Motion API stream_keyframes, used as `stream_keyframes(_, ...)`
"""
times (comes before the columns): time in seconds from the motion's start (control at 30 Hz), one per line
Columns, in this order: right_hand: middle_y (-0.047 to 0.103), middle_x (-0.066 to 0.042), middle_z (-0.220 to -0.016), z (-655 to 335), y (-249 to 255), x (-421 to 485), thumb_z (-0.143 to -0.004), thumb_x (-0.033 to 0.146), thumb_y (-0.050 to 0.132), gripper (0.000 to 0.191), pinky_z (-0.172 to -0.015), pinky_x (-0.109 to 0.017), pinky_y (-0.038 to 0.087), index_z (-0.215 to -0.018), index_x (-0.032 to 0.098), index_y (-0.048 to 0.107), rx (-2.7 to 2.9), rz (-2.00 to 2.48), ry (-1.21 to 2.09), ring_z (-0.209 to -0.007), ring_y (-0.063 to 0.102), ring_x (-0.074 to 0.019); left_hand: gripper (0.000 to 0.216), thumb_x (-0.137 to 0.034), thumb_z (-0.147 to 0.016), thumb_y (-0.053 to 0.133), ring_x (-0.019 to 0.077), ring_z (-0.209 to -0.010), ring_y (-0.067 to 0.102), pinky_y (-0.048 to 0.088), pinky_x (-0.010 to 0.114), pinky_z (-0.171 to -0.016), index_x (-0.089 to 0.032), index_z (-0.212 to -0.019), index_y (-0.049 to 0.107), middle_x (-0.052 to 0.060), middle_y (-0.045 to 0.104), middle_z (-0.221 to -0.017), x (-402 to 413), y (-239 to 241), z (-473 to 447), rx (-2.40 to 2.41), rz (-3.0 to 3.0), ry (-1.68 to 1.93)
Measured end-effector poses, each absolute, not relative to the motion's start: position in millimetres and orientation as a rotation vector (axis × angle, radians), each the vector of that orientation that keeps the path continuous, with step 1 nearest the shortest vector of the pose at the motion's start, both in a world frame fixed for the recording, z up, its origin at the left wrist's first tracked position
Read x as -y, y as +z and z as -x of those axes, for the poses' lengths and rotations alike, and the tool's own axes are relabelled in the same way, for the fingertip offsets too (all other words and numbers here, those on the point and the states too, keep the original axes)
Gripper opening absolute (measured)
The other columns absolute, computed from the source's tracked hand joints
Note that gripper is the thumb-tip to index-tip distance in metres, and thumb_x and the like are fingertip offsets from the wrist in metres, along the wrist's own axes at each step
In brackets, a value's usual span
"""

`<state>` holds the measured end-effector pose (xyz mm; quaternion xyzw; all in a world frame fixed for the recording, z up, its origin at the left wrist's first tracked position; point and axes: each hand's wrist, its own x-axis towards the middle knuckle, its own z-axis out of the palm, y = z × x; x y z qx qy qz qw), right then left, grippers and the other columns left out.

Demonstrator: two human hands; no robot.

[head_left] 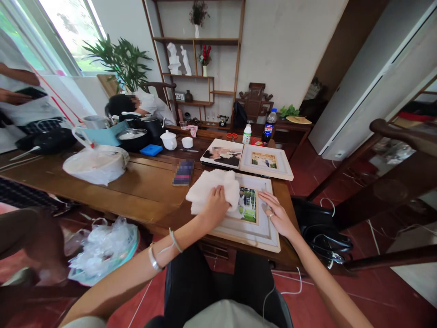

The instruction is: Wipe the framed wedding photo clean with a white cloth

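My left hand point(217, 207) presses on a folded white towel point(205, 187), its fingers bent into the cloth. The towel covers the left part of a white picture frame point(264, 237) lying flat near the table's front edge. Inside that frame shows a photo point(251, 207) of a person on grass. Fingers outstretched, my right hand point(276, 213) rests on the frame's right side, beside the photo. Just behind lie a second white picture frame point(282, 166) and a photo album or board with a picture on it point(221, 154).
A dark phone-like object point(183, 172), a white lidded pot point(168, 140), a small white cup point(187, 142), a cola bottle point(269, 125) and a bagged container point(95, 161) stand on the wooden table point(146, 182). A bin of plastic bags point(105, 250) is at left. Other people are behind.
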<state>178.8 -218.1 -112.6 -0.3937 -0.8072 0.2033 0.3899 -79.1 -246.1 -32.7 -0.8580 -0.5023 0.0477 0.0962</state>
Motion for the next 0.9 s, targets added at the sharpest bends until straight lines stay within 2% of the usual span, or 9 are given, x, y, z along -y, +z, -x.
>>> stream_keyframes(0.13,0.049,-0.006,-0.137,-178,-112,219,-0.088,0.027,0.046,0.044,-0.11,-0.056,0.025,-0.132,0.028,0.05,2.043,1.009,0.515,-0.133,0.033,-0.0263,0.03,-0.013,-0.08,0.052,0.0393,-0.122,0.048,0.043,0.05,-0.092,-0.009,-0.103,0.07,0.029,0.051,-0.129,305,-29,84,1.482,2.606,0.269)
stream_keyframes(0.27,0.049,-0.005,-0.138,-178,-112,219,-0.087,0.026,0.046,0.045,-0.11,-0.056,0.025,-0.132,0.028,0.049,2.056,0.999,0.51,-0.134,0.032,-0.0259,0.032,-0.014,-0.078,0.053,0.039,-0.124,0.046,0.04,0.052,-0.096,-0.011,-0.106,0.069,0.026,0.051,-0.131,325,-36,87,1.441,2.595,0.148)
stream_keyframes(0.53,0.047,-0.006,-0.139,-179,-112,219,-0.089,0.03,0.043,0.044,-0.11,-0.056,0.025,-0.134,0.028,0.048,2.098,0.969,0.482,-0.134,0.031,-0.0265,0.026,-0.019,-0.081,0.052,0.0406,-0.138,0.019,0.021,0.058,-0.108,-0.01,-0.098,0.071,0.02,0.028,-0.149,228,-51,86,1.637,2.484,-0.167)
stream_keyframes(0.63,0.047,-0.006,-0.138,-178,-111,219,-0.09,0.033,0.043,0.044,-0.109,-0.056,0.026,-0.133,0.028,0.048,2.094,0.968,0.479,-0.134,0.032,-0.027,0.031,-0.02,-0.083,0.051,0.0407,-0.14,0.012,0.017,0.059,-0.109,-0.008,-0.105,0.068,0.02,0.023,-0.151,187,-54,85,1.681,2.382,-0.309)
stream_keyframes(0.77,0.049,-0.007,-0.137,-177,-110,219,-0.089,0.032,0.044,0.043,-0.109,-0.056,0.026,-0.132,0.028,0.05,2.064,0.983,0.493,-0.133,0.033,-0.0273,0.032,-0.018,-0.084,0.048,0.0365,-0.139,0.02,0.019,0.051,-0.111,-0.007,-0.109,0.066,0.021,0.026,-0.15,167,-53,82,1.6,2.489,-0.207)
stream_keyframes(0.9,0.05,-0.006,-0.136,-176,-108,220,-0.087,0.029,0.045,0.044,-0.109,-0.056,0.026,-0.13,0.028,0.051,2.047,0.996,0.523,-0.133,0.033,-0.0273,0.03,-0.017,-0.084,0.048,0.0349,-0.136,0.03,0.024,0.048,-0.109,-0.009,-0.104,0.069,0.021,0.034,-0.146,195,-47,80,1.53,2.543,-0.003)
